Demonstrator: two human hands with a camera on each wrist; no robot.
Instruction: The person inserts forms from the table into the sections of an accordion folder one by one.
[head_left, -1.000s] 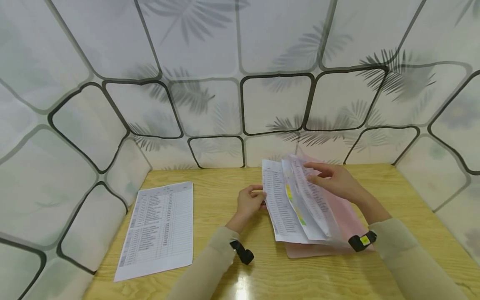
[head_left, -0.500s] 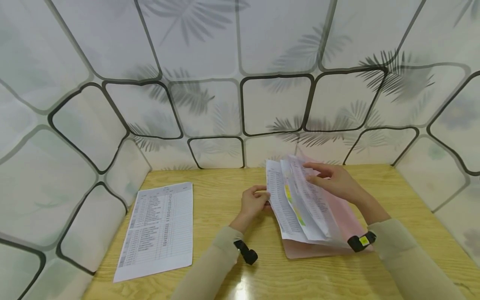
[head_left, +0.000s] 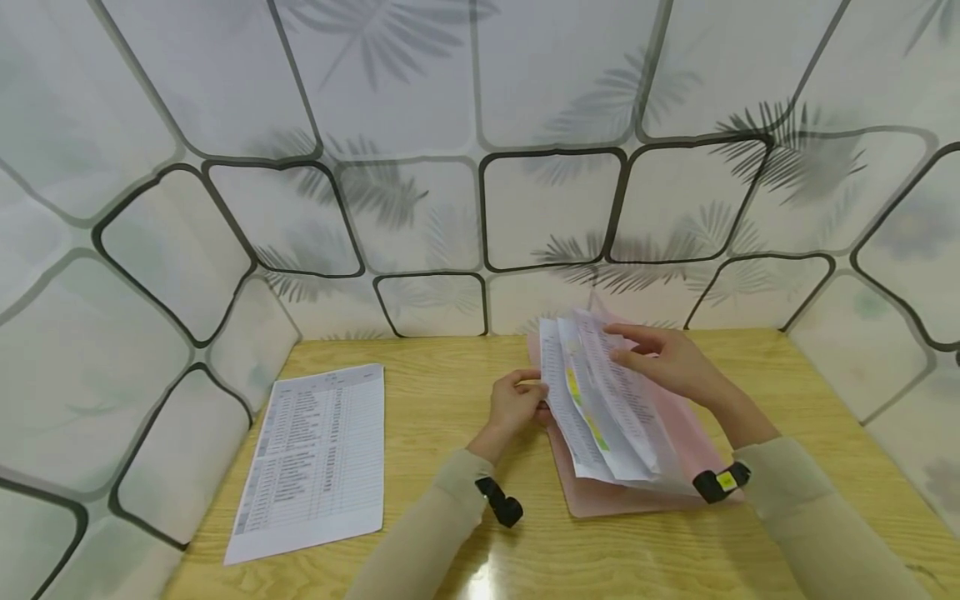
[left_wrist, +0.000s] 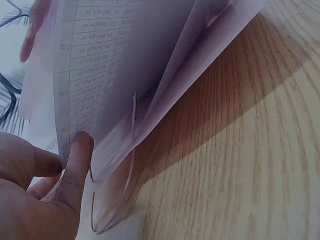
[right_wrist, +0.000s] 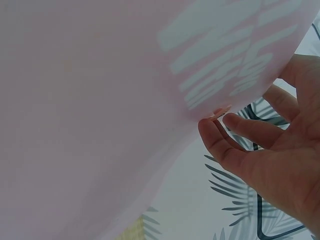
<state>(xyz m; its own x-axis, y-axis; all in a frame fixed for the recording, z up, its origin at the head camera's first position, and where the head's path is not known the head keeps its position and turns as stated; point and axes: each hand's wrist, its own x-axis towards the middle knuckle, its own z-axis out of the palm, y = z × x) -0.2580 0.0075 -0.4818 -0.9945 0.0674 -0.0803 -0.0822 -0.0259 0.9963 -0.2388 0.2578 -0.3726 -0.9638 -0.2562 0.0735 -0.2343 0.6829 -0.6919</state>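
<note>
An opened pink folder (head_left: 690, 429) lies on the right of the table, its cover raised, with a stack of printed sheets (head_left: 622, 400) fanned inside. My left hand (head_left: 516, 400) pinches the left edge of a printed sheet (left_wrist: 90, 65) between thumb and fingers. Below that sheet, a thin cord (left_wrist: 133, 160) with a metal tip loops out of the folder. My right hand (head_left: 667, 362) holds the raised cover and sheets near their upper edge. From behind, the pink cover (right_wrist: 100, 100) fills most of the right wrist view, with the right fingers at its rim.
One loose printed sheet (head_left: 311, 462) lies flat at the left of the wooden table (head_left: 442, 358). Yellow and green marks (head_left: 585, 408) show on a sheet in the stack. A patterned curtain (head_left: 420, 217) encloses the table at the back and sides.
My left hand has moved slightly right with the edge of the sheet, uncovering more of the folder's pink left side. My right hand stays nearly where it was.
</note>
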